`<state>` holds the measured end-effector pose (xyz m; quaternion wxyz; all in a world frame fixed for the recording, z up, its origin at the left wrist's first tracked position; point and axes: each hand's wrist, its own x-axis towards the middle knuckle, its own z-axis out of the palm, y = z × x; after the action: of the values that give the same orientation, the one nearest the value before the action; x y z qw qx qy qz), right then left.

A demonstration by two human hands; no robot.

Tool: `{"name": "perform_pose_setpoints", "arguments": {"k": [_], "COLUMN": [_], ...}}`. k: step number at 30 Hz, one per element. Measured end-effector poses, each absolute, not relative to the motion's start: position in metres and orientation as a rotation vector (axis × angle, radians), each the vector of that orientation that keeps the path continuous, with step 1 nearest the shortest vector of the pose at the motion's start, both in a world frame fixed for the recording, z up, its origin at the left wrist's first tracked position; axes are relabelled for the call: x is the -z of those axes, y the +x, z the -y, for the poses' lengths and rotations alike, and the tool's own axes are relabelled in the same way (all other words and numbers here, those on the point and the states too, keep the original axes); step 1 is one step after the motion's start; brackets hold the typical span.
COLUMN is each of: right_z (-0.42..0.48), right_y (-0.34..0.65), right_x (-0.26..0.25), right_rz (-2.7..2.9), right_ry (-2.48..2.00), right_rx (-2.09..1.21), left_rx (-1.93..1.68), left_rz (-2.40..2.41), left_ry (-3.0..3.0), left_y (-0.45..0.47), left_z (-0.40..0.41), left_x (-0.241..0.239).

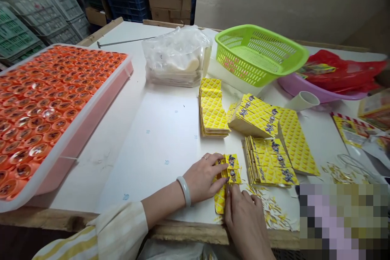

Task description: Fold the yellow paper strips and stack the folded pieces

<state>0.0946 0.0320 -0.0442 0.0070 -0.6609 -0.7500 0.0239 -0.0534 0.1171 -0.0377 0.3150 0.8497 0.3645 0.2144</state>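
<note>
At the front edge of the table, both hands work at a small yellow printed card sheet (219,203) with cartoon figures. My left hand (204,176), with a ring and a pale bangle, lies across its upper part, fingers bent over it and holding it. My right hand (246,219) is closed at its lower right edge, thumb and index finger together there; the fingertips are partly hidden. Just right of the hands stands a stack of yellow cards with figures (271,162). Behind are another card stack (213,109), a thick tilted bundle (254,115) and a long patterned piece (297,142).
Yellow paper scraps (274,211) litter the table's right front. A white tray (82,162) of orange cups fills the left. Farther back are a clear plastic bag (176,57), a green basket (262,55), a purple basin (329,93) with a red bag, and a white cup (303,100).
</note>
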Motion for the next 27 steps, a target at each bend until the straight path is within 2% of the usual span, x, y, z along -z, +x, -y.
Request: {"name": "perform_pose_setpoints", "arguments": {"k": [5, 10, 17, 19, 21, 25, 27], "right_z": [-0.034, -0.033, -0.036, -0.037, -0.038, -0.04, -0.042], "right_y": [0.09, 0.09, 0.126, 0.135, 0.138, 0.132, 0.129], "right_x": [0.041, 0.035, 0.005, 0.005, 0.01, 0.021, 0.021], "right_rz": [2.393, 2.367, 2.268, 2.248, 2.274, 2.314, 2.421], "right_ry": [-2.128, -2.126, -1.82, -1.809, -1.872, -1.957, -1.831], "right_rx": [-0.018, -0.113, -0.816, -0.909, -0.811, -0.091, 0.103], "left_rx": [-0.483, -0.513, -0.47, -0.42, -0.365, -0.359, -0.397], "left_rz": [-0.938, -0.962, -0.984, -0.969, -0.955, -0.955, -0.966], "left_ry": [2.323, 2.334, 2.396, 2.431, 2.463, 2.502, 2.506], "left_y": [-0.054, -0.054, -0.057, -0.059, -0.061, -0.063, -0.063], "left_z": [-0.121, -0.118, -0.119, -0.119, -0.119, -0.115, -0.111], "left_x": [0.037, 0.037, 0.031, 0.03, 0.031, 0.036, 0.04]}}
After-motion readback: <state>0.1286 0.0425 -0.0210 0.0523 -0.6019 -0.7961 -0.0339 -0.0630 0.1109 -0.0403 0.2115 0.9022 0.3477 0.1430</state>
